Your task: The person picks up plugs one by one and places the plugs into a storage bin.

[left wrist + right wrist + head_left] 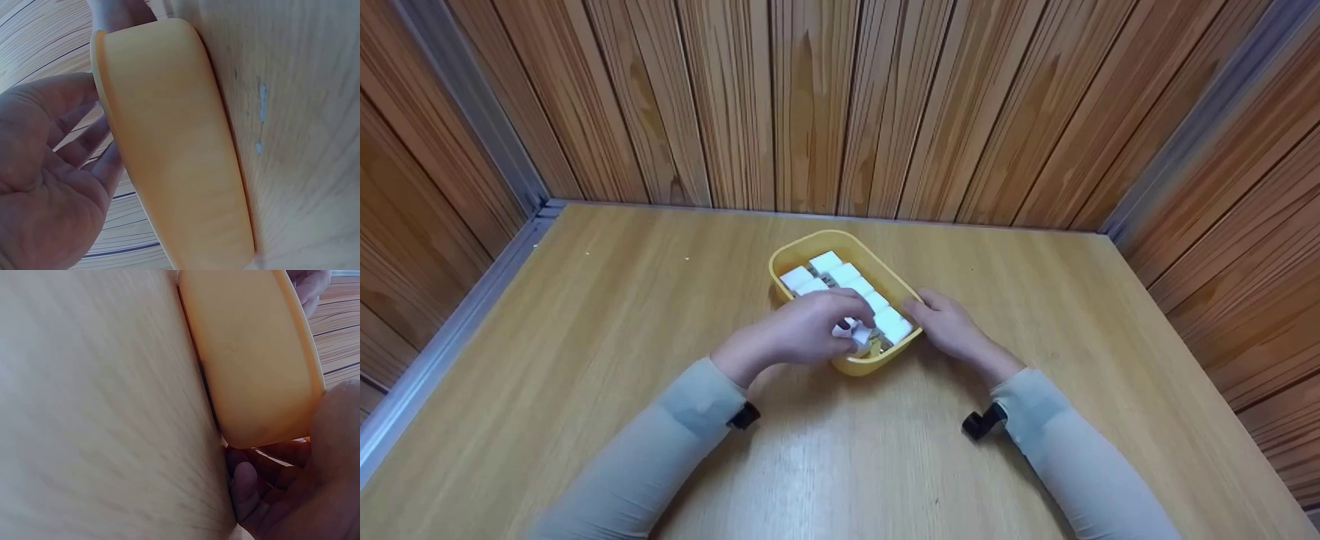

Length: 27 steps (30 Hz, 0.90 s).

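Note:
A yellow plastic box (864, 366) with rounded corners sits on the table, turned at an angle. Inside it, white square-topped blocks (826, 262) stand in rows, with small gold-coloured bits showing between them. My left hand (810, 324) reaches over the near rim, its thumb and fingers curled about one white block (861, 333) at the near end. In the left wrist view the box wall hides those fingertips. At the right corner my right hand (952, 324) holds the box, thumb at the rim; in the right wrist view its fingers (245, 482) bend around the box's lower corner.
The wooden table (840, 465) extends around the box on every side. Wood-panelled walls (810, 105) stand behind and at both sides, with metal strips (472, 97) along the corners. Small pale specks (687, 259) lie on the tabletop.

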Available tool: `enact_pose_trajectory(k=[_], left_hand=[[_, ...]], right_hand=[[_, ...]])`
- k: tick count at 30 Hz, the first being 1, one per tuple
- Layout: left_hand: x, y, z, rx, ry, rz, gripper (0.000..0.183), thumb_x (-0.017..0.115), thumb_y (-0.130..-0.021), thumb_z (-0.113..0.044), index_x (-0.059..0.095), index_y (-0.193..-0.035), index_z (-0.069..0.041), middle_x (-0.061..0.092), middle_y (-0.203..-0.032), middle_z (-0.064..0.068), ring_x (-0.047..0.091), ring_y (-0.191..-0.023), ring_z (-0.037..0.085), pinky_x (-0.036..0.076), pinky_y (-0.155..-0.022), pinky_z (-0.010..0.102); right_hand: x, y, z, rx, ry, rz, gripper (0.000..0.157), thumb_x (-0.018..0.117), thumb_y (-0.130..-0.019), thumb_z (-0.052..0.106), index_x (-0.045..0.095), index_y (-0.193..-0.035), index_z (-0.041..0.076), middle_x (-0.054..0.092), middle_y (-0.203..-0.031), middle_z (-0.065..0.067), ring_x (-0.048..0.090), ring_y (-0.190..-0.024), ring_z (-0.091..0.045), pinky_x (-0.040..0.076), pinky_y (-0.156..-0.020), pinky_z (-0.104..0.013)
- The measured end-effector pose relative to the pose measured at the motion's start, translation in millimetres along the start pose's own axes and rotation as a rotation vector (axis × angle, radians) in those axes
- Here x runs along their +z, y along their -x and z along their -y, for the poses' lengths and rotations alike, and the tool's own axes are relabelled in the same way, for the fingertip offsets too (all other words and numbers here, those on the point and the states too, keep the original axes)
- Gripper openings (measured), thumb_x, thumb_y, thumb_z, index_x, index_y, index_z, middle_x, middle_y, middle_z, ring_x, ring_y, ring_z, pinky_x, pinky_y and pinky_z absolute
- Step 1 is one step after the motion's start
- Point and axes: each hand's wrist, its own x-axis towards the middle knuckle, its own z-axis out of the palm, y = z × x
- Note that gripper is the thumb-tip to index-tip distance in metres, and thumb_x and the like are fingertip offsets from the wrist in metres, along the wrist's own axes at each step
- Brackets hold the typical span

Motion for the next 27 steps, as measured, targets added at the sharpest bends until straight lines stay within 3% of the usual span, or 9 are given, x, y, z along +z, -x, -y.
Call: enact_pose_trajectory(k=[8, 15, 27], left_hand=[[-1.1, -2.2, -0.9, 0.002, 0.053, 0.045, 0.03, 0.078, -0.104, -0.009, 0.078, -0.134, -0.012, 0.072, -0.134, -0.003, 0.066, -0.122, 0.015, 0.055, -0.109, 0.04], [0.8, -6.5, 2.4, 0.038, 0.092, 0.06, 0.029, 0.076, -0.102, -0.002, 0.078, -0.13, -0.008, 0.072, -0.129, 0.0, 0.066, -0.118, 0.016, 0.057, -0.107, 0.038], [1.9, -10.6, 3.8, -0.013, 0.157, 0.129, 0.028, 0.073, -0.105, -0.004, 0.077, -0.132, -0.011, 0.073, -0.131, -0.003, 0.065, -0.127, 0.017, 0.054, -0.113, 0.039]], right_hand=[[-0.7, -0.5, -0.5, -0.003, -0.006, 0.008, 0.044, 0.051, -0.117, 0.037, 0.07, -0.136, 0.002, 0.067, -0.112, -0.011, 0.059, -0.105, -0.027, 0.045, -0.093, -0.04], [0.8, -2.5, -2.7, -0.028, -0.029, 0.002, 0.04, 0.053, -0.115, 0.033, 0.071, -0.132, 0.002, 0.069, -0.113, -0.01, 0.059, -0.105, -0.026, 0.045, -0.096, -0.038], [0.9, -3.1, -3.2, -0.045, -0.036, 0.019, 0.046, 0.051, -0.117, 0.032, 0.068, -0.144, -0.001, 0.072, -0.13, -0.016, 0.061, -0.117, -0.029, 0.045, -0.11, -0.047]])
